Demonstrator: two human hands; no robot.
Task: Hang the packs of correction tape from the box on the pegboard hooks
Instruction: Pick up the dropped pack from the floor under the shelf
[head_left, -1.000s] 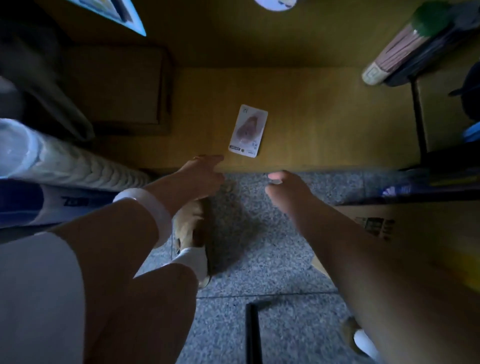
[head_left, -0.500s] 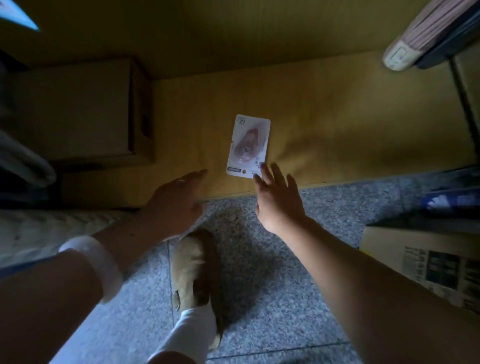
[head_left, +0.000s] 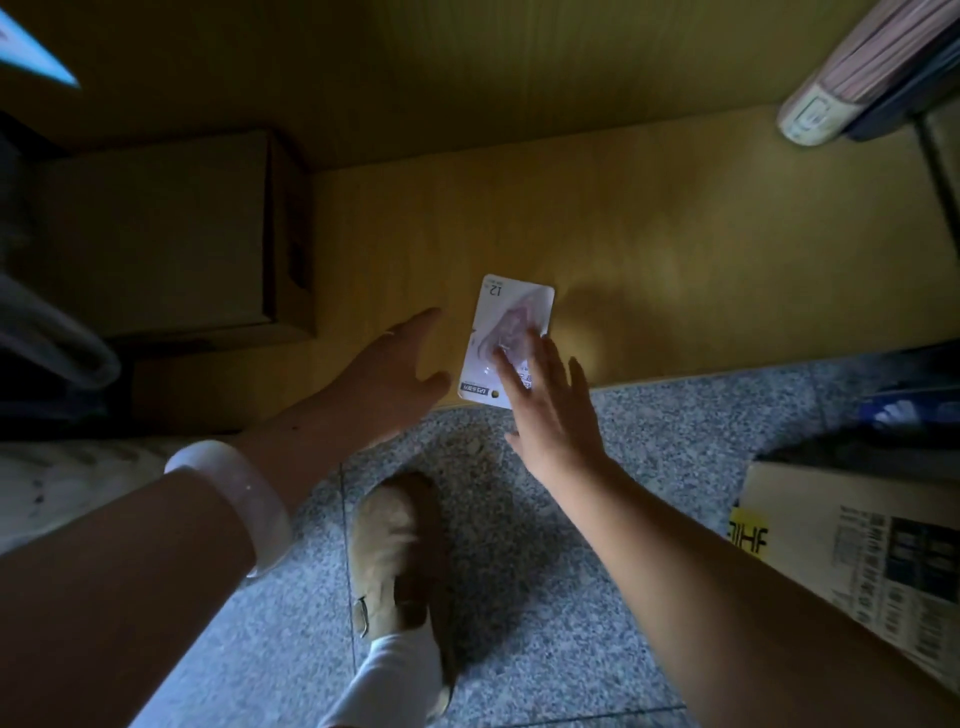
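A single pack of correction tape (head_left: 501, 325), a white card with a pinkish blister, lies flat on a low yellow wooden shelf (head_left: 675, 249) near its front edge. My right hand (head_left: 545, 405) reaches over it with straight, spread fingers, the fingertips lying on the lower part of the pack. My left hand (head_left: 389, 374) hovers just left of the pack with straight fingers, holding nothing. A printed cardboard box (head_left: 852, 551) sits on the floor at the right. No pegboard or hooks are in view.
A closed brown cardboard box (head_left: 166, 234) stands on the shelf at the left. A rolled bundle (head_left: 852, 67) pokes in at the top right above a dark metal leg. My beige shoe (head_left: 395, 545) stands on the grey speckled floor below the hands.
Both hands moved forward toward the shelf. The right hand went from beside the pack's lower corner to lying over its lower part. The view has closed in on the pack.
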